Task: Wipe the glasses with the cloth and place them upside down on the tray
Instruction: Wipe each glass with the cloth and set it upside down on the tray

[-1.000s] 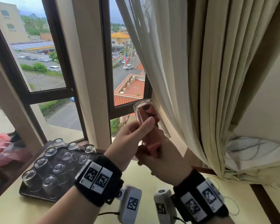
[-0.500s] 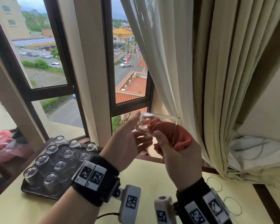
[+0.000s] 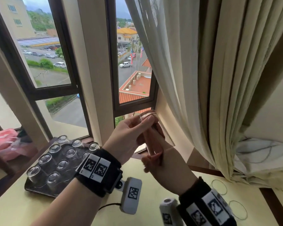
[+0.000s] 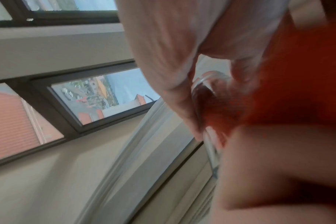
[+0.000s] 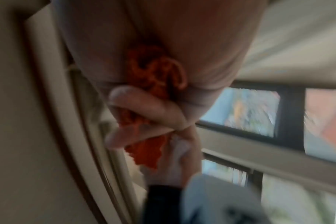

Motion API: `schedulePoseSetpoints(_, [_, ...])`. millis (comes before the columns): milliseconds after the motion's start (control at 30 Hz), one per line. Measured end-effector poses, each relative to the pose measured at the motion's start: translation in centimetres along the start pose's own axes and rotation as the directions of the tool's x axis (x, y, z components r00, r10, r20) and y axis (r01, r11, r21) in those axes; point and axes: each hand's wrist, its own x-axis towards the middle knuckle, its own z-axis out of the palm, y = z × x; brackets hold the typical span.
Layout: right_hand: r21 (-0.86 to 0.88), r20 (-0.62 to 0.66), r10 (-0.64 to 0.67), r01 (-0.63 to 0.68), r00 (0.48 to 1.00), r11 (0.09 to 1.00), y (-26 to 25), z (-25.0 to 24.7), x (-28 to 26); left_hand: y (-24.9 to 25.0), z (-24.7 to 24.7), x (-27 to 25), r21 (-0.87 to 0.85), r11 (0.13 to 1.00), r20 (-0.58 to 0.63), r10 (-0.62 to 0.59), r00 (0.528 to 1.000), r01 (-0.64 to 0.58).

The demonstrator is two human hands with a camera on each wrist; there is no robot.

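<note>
I hold a clear glass (image 3: 160, 128) up in front of the window, its base tilted away and up. My left hand (image 3: 134, 129) grips its upper end, fingers curled round it. An orange-red cloth (image 3: 153, 144) is stuffed inside the glass, and my right hand (image 3: 163, 162) grips the cloth at the glass's mouth. The left wrist view shows the glass (image 4: 207, 84) with the cloth (image 4: 290, 84) in it. In the blurred right wrist view, curled fingers (image 5: 144, 106) clutch the cloth (image 5: 148, 153). A dark tray (image 3: 39, 190) at the left carries several upturned glasses (image 3: 44, 160).
The tray stands on a pale yellow table (image 3: 72, 209) under a dark-framed window (image 3: 55, 90). A cream curtain (image 3: 203, 79) hangs close on the right, just beyond the glass. Water rings (image 3: 219, 187) mark the table at right. Pink bags (image 3: 3, 144) lie at far left.
The glass has turned from lying sideways back to base-up, tilted. My right hand has dropped below it with the cloth pushed in; the left hand has closed over its upper end.
</note>
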Motion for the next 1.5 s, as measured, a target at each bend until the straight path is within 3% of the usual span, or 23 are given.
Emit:
schedulePoseSetpoints(67, [0.525, 0.215, 0.042, -0.152, 0.976, 0.837, -1.1, -0.7, -0.6, -0.2, -0.6, 0.0, -0.034, 0.999, 0.037, 0.044, 0.998, -0.043])
schedulePoseSetpoints(167, [0.844, 0.267, 0.043, -0.255, 0.963, 0.472, -1.6, -0.2, -2.0, -0.7, -1.3, 0.2, -0.106, 0.987, 0.087, 0.134, 0.987, -0.125])
schedulePoseSetpoints(233, [0.812, 0.229, 0.099, -0.247, 0.968, 0.528, -1.4, 0.0, -1.8, -0.7, -1.4, 0.4, -0.126, 0.978, 0.052, 0.177, 0.983, -0.169])
schedulePoseSetpoints(300, [0.541, 0.050, 0.026, -0.049, 0.998, 0.840, -0.7, -0.9, -1.4, -0.2, -1.3, 0.4, -0.100, 0.978, -0.012, 0.183, 0.983, -0.183])
schedulePoseSetpoints(333, [0.205, -0.062, -0.113, 0.124, 0.992, 0.971, -0.7, -1.7, -0.9, 0.0, -1.3, 0.3, -0.079, 0.980, -0.034, 0.181, 0.983, -0.184])
schedulePoseSetpoints(400, [-0.494, -0.011, -0.330, 0.282, 0.944, 0.823, -0.6, -2.3, -0.3, 0.0, -1.0, 0.3, -0.029, 0.984, -0.044, 0.172, 0.984, -0.173])
schedulePoseSetpoints(467, [-0.623, 0.028, -0.279, 0.235, 0.960, 0.746, -1.1, -1.3, -0.4, -0.4, -0.4, 0.1, 0.017, 0.987, -0.030, 0.162, 0.986, -0.162])
schedulePoseSetpoints(533, [-0.449, -0.009, -0.358, 0.316, 0.934, 0.836, -1.0, -0.4, -0.8, -1.0, -0.1, -0.2, 0.005, 0.989, -0.013, 0.148, 0.989, -0.148])
schedulePoseSetpoints(600, [0.222, 0.065, -0.124, 0.106, 0.990, 0.969, -1.2, -0.6, -0.7, -1.6, -0.7, -0.4, -0.066, 0.989, 0.019, 0.133, 0.991, -0.132])
schedulePoseSetpoints(633, [0.574, 0.216, -0.040, -0.094, 0.975, 0.813, -1.4, -0.8, -0.8, -1.7, -1.1, -0.4, -0.103, 0.986, 0.036, 0.132, 0.991, -0.128])
schedulePoseSetpoints(700, [0.833, 0.343, -0.009, -0.300, 0.939, 0.464, -1.4, -0.4, -1.6, -1.7, -1.6, -0.3, -0.150, 0.978, 0.054, 0.152, 0.987, -0.143])
schedulePoseSetpoints(767, [0.857, 0.346, 0.038, -0.332, 0.938, 0.395, -1.6, -0.2, -1.7, -1.5, -1.8, 0.0, -0.165, 0.969, 0.036, 0.191, 0.981, -0.183])
schedulePoseSetpoints(833, [0.699, 0.243, 0.095, -0.242, 0.965, 0.673, -1.4, -1.0, -1.0, -1.0, -1.9, 0.2, -0.165, 0.966, 0.011, 0.205, 0.979, -0.200])
schedulePoseSetpoints(900, [0.142, 0.064, -0.040, 0.030, 0.997, 0.989, -1.3, -2.2, -0.2, -0.8, -2.1, 0.3, -0.117, 0.972, -0.036, 0.203, 0.978, -0.206])
schedulePoseSetpoints(967, [-0.471, 0.065, -0.235, 0.237, 0.970, 0.849, -1.2, -2.1, 0.0, -0.6, -1.6, 0.1, -0.064, 0.979, -0.066, 0.190, 0.980, -0.194])
schedulePoseSetpoints(1033, [-0.562, 0.095, -0.299, 0.299, 0.949, 0.771, -1.6, -0.7, -0.5, -0.7, -1.1, 0.0, -0.035, 0.982, -0.039, 0.185, 0.982, -0.187])
schedulePoseSetpoints(1067, [-0.458, 0.086, -0.321, 0.324, 0.943, 0.828, -1.7, -0.5, -0.6, -0.7, -0.9, -0.2, -0.043, 0.981, -0.008, 0.188, 0.982, -0.188])
schedulePoseSetpoints(1133, [0.234, 0.122, -0.127, 0.096, 0.984, 0.968, -1.9, -1.2, -0.7, -0.8, -1.0, -0.6, -0.100, 0.977, 0.057, 0.196, 0.979, -0.190])
schedulePoseSetpoints(1200, [0.770, 0.310, -0.110, -0.182, 0.944, 0.612, -3.0, -1.9, -1.1, -0.5, -1.3, -0.9, -0.154, 0.970, 0.084, 0.202, 0.976, -0.188])
schedulePoseSetpoints(1267, [0.915, 0.279, -0.081, -0.239, 0.957, 0.325, -4.0, -1.7, -1.4, -0.4, -1.5, -0.7, -0.172, 0.966, 0.084, 0.212, 0.974, -0.196])
schedulePoseSetpoints(1333, [0.959, 0.196, 0.085, -0.208, 0.977, 0.190, -4.1, -1.3, -0.8, -0.5, -1.7, -0.3, -0.173, 0.968, 0.046, 0.193, 0.980, -0.182])
schedulePoseSetpoints(1433, [0.858, -0.013, 0.303, -0.145, 0.953, 0.493, -4.0, -1.5, -0.1, -1.5, -2.1, -0.2, -0.153, 0.981, 0.003, 0.119, 0.993, -0.118])
schedulePoseSetpoints(1500, [0.619, -0.250, 0.221, -0.019, 0.943, 0.785, -3.2, -1.8, -0.2, -2.2, -2.1, -0.4, -0.115, 0.992, 0.034, 0.051, 0.998, -0.046])
